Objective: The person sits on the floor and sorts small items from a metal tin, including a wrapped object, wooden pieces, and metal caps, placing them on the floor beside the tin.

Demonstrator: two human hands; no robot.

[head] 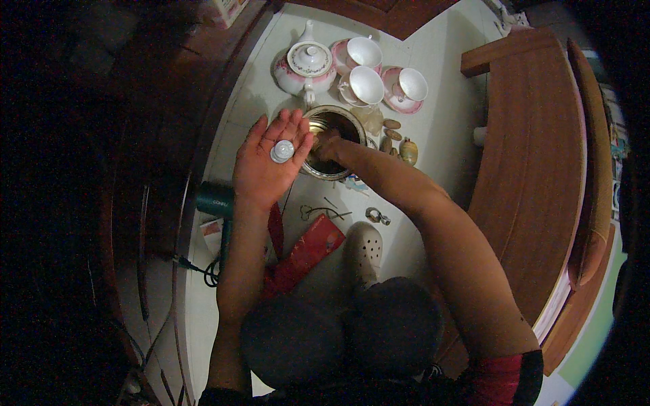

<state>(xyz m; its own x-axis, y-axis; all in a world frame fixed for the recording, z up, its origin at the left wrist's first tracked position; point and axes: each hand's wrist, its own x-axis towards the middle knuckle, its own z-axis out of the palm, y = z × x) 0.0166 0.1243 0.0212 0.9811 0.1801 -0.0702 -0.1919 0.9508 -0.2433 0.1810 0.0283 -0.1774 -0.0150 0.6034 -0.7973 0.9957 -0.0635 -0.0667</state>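
Observation:
My left hand (271,152) is turned palm up beside a round metal tin (359,127), fingers spread slightly. A small round whitish, knob-shaped object (282,150) rests on that palm, near the base of the fingers. My right hand (326,145) reaches down into the tin, whose inner wall shines gold. Its fingers are in shadow, so I cannot tell whether they grip anything. Behind the tin stands a white and pink porcelain teapot (304,71) with its lid on. Matching cups (364,53) stand to its right, one teacup (412,83) on a saucer (406,106).
Several brown oval objects (392,134) and a striped egg-shaped object (408,151) lie right of the tin. Nearer are a metal clamp-like piece (378,216), a red packet (317,238) and a green hair dryer (213,198). A wooden bench (528,152) borders the right side.

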